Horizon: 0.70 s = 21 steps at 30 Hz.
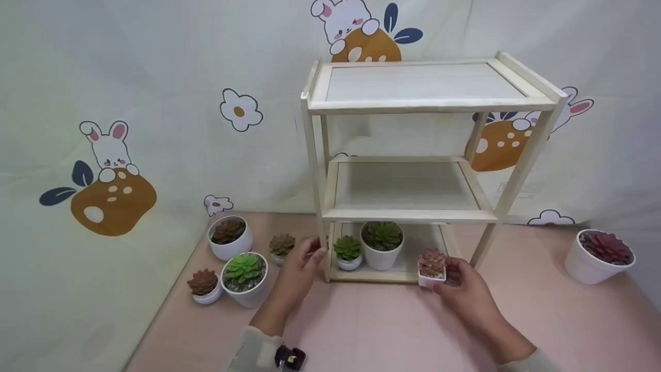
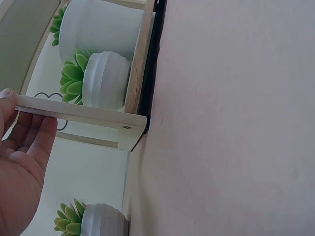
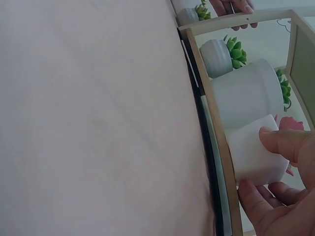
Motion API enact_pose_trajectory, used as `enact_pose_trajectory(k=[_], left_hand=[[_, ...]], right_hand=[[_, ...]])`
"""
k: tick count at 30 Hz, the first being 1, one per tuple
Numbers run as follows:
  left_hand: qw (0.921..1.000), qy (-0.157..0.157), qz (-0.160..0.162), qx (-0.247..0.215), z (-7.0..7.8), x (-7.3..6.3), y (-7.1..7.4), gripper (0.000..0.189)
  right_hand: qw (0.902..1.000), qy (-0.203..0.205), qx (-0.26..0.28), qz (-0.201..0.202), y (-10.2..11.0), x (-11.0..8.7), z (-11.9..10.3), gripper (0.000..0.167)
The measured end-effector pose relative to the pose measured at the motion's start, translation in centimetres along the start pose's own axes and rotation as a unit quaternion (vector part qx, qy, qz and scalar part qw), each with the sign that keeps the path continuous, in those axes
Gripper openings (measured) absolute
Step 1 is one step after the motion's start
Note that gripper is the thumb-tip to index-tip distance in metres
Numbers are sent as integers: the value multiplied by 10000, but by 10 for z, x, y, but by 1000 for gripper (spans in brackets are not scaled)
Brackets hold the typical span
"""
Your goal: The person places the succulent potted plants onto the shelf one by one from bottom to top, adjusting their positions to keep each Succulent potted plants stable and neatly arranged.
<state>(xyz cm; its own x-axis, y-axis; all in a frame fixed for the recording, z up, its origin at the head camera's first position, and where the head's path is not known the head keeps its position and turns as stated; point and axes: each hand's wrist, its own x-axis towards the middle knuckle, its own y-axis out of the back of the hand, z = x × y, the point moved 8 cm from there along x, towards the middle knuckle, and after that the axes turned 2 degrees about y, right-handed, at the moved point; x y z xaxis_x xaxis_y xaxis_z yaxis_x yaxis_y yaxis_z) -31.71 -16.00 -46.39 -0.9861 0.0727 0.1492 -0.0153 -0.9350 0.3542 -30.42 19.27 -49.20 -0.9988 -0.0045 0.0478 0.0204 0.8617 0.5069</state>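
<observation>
My right hand pinches a small square white pot with a pink succulent between thumb and fingers, at the front right of the bottom level of a wooden shelf rack. The right wrist view shows the white pot slightly tilted over the rack's front rail. My left hand holds the rack's front left post, thumb on one side and fingers on the other. On the bottom level stand a small green succulent and a larger potted green succulent.
Left of the rack are a bright green succulent, a small reddish one, a brownish one and a dark red one. A potted maroon succulent stands far right on the pink tabletop. Behind hangs a printed cloth.
</observation>
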Motion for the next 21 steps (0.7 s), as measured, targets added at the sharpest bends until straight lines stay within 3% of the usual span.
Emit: enact_pose_trajectory(k=[12, 21], left_hand=[[10000, -37, 23, 11, -1, 1, 0, 44], [9998, 188, -1, -5, -2, 1, 0, 45]], right_hand=[[9999, -16, 157, -8, -3, 5, -1, 62], [9999, -12, 106, -34, -4, 10, -1, 65]])
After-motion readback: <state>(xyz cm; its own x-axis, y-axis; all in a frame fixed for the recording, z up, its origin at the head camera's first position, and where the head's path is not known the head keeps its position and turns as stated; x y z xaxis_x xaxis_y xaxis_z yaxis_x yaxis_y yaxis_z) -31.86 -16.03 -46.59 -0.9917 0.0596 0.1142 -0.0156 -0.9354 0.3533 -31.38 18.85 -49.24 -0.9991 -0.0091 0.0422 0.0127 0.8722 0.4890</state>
